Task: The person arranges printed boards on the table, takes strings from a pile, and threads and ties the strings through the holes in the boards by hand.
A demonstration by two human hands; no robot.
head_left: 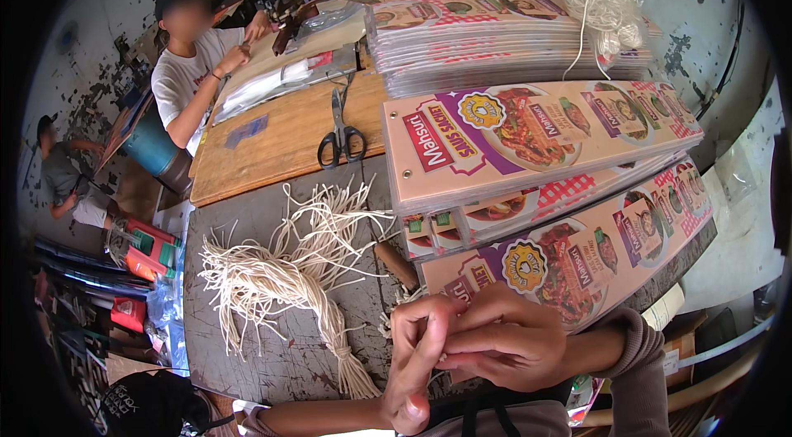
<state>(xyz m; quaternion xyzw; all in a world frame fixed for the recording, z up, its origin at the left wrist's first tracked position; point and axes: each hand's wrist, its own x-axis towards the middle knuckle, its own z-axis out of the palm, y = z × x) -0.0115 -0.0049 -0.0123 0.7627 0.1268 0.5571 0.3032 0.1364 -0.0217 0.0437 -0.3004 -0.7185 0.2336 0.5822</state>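
My left hand (415, 346) and my right hand (507, 338) meet at the near edge of the table, fingers closed and pinched together. A tiny pale bit shows between the fingertips; what they hold is mostly hidden. Just beyond them lies a long printed panel (569, 272), pinkish with food pictures, on the near stack. Behind it, a second stack is topped by a similar panel (528, 132) with metal eyelets at its left end. To the left of my hands, a loose bundle of cut cream cords (280, 280) spreads over the dark tabletop (239, 379).
Black-handled scissors (340, 136) lie on the wooden board (285, 152). A tall stack of panels (495, 49) at the back carries a tangle of white string (606, 12). A short brown rod (396, 265) lies by the cords. One person (186, 66) works across the table; another (70, 181) is farther left.
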